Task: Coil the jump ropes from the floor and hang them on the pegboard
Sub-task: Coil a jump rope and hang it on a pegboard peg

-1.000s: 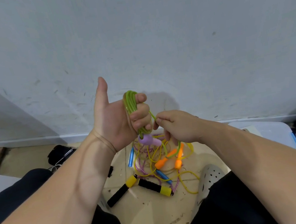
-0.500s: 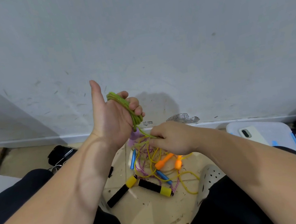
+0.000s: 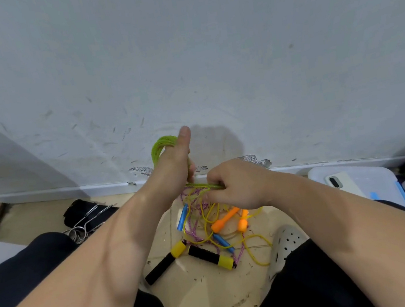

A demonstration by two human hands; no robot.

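My left hand (image 3: 173, 157) is raised in front of the wall, thumb up, with several loops of a green jump rope (image 3: 158, 146) wound round its fingers. My right hand (image 3: 238, 187) sits just right of it and lower, pinching the green rope's free strand, which runs taut between the two hands. Below them on the floor lies a tangle of other ropes: a yellow cord with orange handles (image 3: 225, 219), a pink-purple cord with blue handles (image 3: 182, 216), and a rope with black and yellow handles (image 3: 210, 256). No pegboard is in view.
I sit facing a scuffed white wall (image 3: 183, 64) with my knees either side of the pile. A grey clog (image 3: 283, 246) is by my right knee. A plastic bin lid (image 3: 373, 177) carrying a phone (image 3: 342, 182) lies right. A black object with metal clips (image 3: 85, 218) lies left.
My left hand has turned so its back faces me, hiding most of the green coil. My right hand has moved slightly right, drawing the green strand out level.
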